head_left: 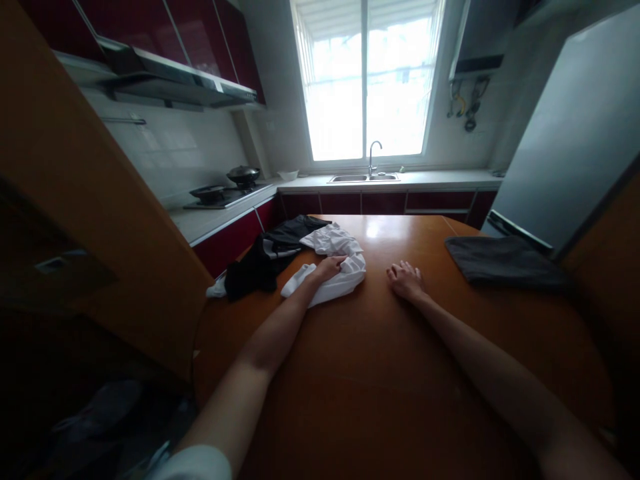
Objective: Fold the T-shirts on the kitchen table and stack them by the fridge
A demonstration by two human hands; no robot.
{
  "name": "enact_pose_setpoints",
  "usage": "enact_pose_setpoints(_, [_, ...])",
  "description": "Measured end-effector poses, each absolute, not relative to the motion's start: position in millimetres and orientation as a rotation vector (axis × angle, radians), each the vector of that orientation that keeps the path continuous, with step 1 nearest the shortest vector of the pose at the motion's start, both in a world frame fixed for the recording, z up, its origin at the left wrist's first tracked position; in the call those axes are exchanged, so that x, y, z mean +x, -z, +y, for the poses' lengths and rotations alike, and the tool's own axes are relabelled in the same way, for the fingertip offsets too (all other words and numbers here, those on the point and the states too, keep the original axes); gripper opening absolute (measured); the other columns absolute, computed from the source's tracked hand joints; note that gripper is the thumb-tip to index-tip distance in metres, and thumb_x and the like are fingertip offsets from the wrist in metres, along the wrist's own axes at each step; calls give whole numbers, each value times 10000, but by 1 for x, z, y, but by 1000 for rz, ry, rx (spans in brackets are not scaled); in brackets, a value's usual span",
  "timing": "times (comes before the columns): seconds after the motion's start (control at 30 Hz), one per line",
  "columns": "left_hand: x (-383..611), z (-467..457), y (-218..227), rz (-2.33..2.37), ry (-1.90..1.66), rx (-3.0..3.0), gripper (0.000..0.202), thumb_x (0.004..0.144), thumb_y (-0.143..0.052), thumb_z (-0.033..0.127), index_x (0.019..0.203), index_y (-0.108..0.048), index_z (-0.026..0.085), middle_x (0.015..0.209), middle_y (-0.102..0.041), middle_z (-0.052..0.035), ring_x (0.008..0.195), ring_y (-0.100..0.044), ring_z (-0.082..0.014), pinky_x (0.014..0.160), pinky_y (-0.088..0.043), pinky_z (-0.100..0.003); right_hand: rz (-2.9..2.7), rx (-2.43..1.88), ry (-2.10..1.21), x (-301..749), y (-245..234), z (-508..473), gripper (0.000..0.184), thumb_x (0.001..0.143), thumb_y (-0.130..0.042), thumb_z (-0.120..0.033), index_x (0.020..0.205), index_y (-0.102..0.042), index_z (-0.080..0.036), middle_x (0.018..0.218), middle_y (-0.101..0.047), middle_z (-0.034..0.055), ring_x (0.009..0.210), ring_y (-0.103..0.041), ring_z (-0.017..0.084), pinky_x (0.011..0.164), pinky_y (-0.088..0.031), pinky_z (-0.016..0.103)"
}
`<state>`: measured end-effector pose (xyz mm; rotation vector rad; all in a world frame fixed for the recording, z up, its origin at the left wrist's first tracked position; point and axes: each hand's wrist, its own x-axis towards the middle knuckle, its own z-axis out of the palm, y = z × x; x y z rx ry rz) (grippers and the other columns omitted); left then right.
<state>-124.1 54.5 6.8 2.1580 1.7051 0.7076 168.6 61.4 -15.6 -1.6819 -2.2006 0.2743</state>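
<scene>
My left hand (331, 267) rests on a crumpled white garment (340, 263) on the orange-brown wooden table (380, 360), its fingers curled into the cloth. A black garment (273, 257) lies heaped just left of the white one. My right hand (406, 280) lies on the bare tabletop to the right of the white garment, fingers loosely bent and holding nothing.
A folded dark grey cloth (500, 261) lies at the table's right side. Behind are a counter with a sink and tap (373, 167), a stove with pans (227, 187), a window and a grey fridge (570, 133). A wooden panel (90, 220) stands at the left.
</scene>
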Motion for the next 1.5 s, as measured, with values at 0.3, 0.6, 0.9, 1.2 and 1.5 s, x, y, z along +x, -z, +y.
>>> enact_pose_setpoints(0.3, [-77,43,-14,1170,-643,2271,397,866,-599,163,1234,-741,205,1251,-721,-49,1166,-677,-247,1043,-491,-333,-1882,-1465,-403,176,11,67,457,1046,-297,-417,1231,-666,-222,1263,-684,119,1161,-619,270,1028,-420,406])
enact_pose_setpoints(0.6, [-31,33,-8,1144,-825,2103,246,937,-582,202,1079,-769,129,972,-790,-86,902,-747,-201,853,-570,-290,-1900,-1413,-387,175,19,72,397,949,-488,-361,1256,-681,-199,1353,-649,88,1268,-569,238,1090,-409,345])
enact_pose_setpoints(0.9, [-47,48,-6,1935,-1072,1861,398,930,-610,211,1326,-653,194,1265,-714,-84,1173,-668,-226,1024,-497,-306,-2071,-1222,-551,175,17,68,350,820,-596,-201,1129,-759,-232,1154,-760,39,1073,-692,229,967,-515,328])
enact_pose_setpoints(1.2, [-49,49,-3,1940,-1124,1881,331,882,-614,105,1194,-720,132,1042,-768,-100,889,-726,-191,874,-565,-290,-2058,-1070,-504,171,10,61,242,747,-533,-132,798,-755,-214,875,-762,39,860,-688,217,845,-521,321])
enact_pose_setpoints(1.5, [-30,24,-19,1165,-1036,2383,189,949,-583,257,971,-753,177,1055,-723,-85,961,-679,-185,913,-531,-292,-1880,-1167,-188,188,-12,53,331,956,-476,-382,1011,-750,-204,1121,-720,99,1100,-618,257,1014,-424,359])
